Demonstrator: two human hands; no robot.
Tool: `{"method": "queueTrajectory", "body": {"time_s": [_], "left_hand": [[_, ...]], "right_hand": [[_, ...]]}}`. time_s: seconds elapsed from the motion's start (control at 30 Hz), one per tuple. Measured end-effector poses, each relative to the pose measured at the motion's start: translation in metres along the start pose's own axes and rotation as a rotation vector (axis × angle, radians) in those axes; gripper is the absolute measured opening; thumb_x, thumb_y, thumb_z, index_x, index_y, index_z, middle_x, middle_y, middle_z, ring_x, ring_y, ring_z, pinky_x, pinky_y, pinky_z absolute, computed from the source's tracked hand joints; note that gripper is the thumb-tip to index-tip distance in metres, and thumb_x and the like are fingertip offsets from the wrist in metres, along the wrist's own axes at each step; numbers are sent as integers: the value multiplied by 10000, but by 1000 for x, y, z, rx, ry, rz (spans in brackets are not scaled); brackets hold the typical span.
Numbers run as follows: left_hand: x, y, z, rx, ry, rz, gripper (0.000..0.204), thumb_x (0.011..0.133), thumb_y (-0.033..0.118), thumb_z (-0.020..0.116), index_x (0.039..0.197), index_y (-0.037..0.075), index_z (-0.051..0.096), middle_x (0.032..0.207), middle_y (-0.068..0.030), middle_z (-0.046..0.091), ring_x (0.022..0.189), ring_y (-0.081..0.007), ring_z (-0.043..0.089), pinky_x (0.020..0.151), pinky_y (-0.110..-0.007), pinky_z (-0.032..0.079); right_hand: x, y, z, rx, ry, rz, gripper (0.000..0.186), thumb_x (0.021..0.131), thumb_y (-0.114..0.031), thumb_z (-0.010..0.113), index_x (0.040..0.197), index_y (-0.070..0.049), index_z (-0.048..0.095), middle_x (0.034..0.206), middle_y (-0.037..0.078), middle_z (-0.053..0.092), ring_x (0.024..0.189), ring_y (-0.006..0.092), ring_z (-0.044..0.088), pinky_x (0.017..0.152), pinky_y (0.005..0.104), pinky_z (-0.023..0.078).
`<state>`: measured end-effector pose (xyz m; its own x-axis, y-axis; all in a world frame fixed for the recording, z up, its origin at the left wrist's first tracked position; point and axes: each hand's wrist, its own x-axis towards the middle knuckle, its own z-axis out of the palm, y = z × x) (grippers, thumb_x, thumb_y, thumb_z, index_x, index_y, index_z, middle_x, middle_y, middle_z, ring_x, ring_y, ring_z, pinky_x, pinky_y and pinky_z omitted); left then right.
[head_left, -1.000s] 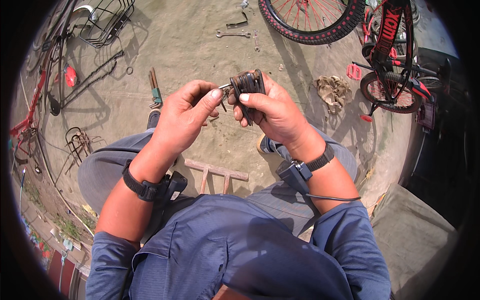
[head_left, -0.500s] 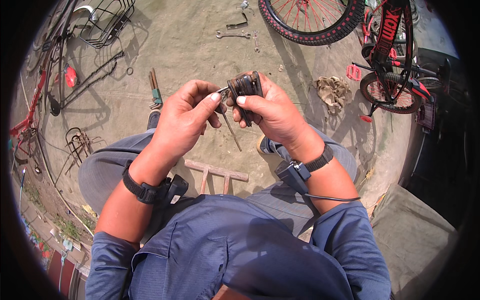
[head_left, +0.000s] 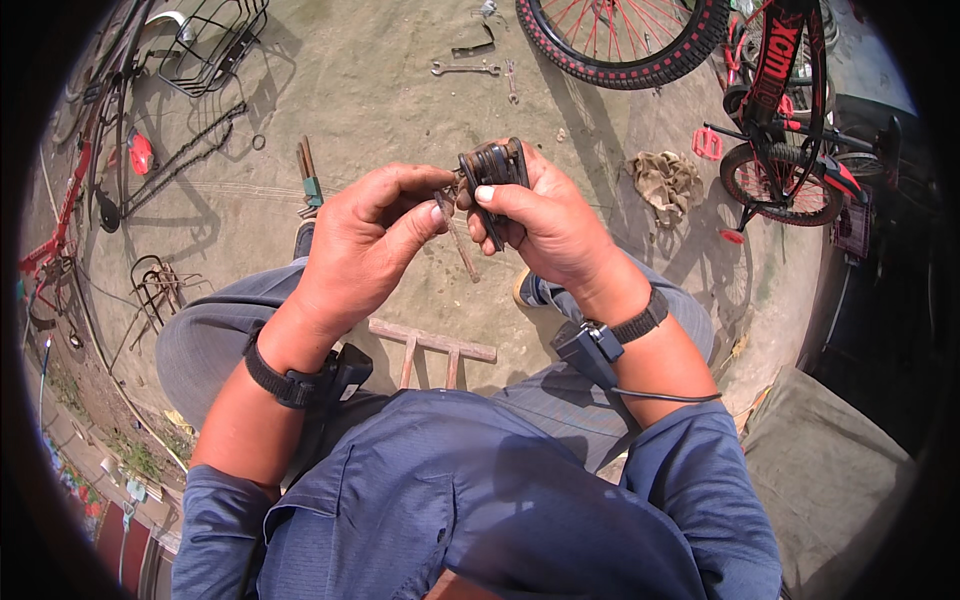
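My right hand [head_left: 545, 210] is closed around a dark, worn folding multi-tool [head_left: 494, 172], its thumb pressed across the side. Several blades or keys lie stacked between the tool's two black side plates. To its left, my left hand [head_left: 375, 225] has thumb and fingers pinched at a thin rusty rod [head_left: 462, 250], which slants down below the fingertips. Whether the rod joins the multi-tool is hidden by the fingers. Both hands are close together above the ground, between my knees.
An open-end wrench [head_left: 465, 69] and a green-jawed hand tool [head_left: 310, 185] lie on the ground. A crumpled rag [head_left: 667, 187] is at right. A bicycle wheel [head_left: 620, 70] and red-black frame [head_left: 780, 70] stand far right. A wooden stool-like frame [head_left: 432, 340] is between my legs.
My left fingers have shifted on the thin rod, its lower end now higher and a little left. The shiny piece between the hands is now mostly covered. My right hand barely moved.
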<state>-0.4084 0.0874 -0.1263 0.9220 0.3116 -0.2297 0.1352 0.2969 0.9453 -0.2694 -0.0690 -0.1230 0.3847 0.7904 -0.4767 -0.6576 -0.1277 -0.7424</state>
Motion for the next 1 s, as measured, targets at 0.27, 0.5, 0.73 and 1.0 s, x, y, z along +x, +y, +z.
{"method": "queueTrajectory", "body": {"time_s": [0.27, 0.5, 0.73, 1.0], "left_hand": [[11, -6, -11, -114, 181, -172, 271, 1000, 243, 615, 1130, 6, 588, 944, -65, 660, 776, -116, 653, 615, -227, 489], [12, -12, -9, -150, 140, -317, 346, 1001, 275, 605, 1194, -7, 547, 966, -83, 665, 765, -127, 658, 629, -246, 496], [8, -9, -4, -66, 37, -277, 301, 998, 287, 612, 1115, 10, 615, 948, -46, 656, 888, -97, 621, 671, -245, 499], [7, -9, -3, -6, 51, -244, 287, 996, 280, 613, 1103, 15, 599, 905, -37, 663, 772, -92, 634, 605, -230, 479]], "right_hand": [[-3, 4, 7, -261, -2, -57, 347, 899, -77, 629, 1214, -36, 490, 955, 61, 609, 722, 124, 612, 600, 271, 513], [-2, 8, 8, -243, -15, -78, 341, 900, -93, 632, 1207, -34, 497, 920, 52, 605, 716, 114, 607, 598, 266, 508], [0, 3, 2, -174, 15, -84, 356, 877, -113, 636, 1196, -29, 500, 915, 57, 606, 716, 132, 621, 568, 271, 518], [0, 3, 3, -151, 3, -92, 368, 882, -87, 619, 1215, -19, 480, 946, 66, 607, 732, 136, 626, 572, 272, 524]]}}
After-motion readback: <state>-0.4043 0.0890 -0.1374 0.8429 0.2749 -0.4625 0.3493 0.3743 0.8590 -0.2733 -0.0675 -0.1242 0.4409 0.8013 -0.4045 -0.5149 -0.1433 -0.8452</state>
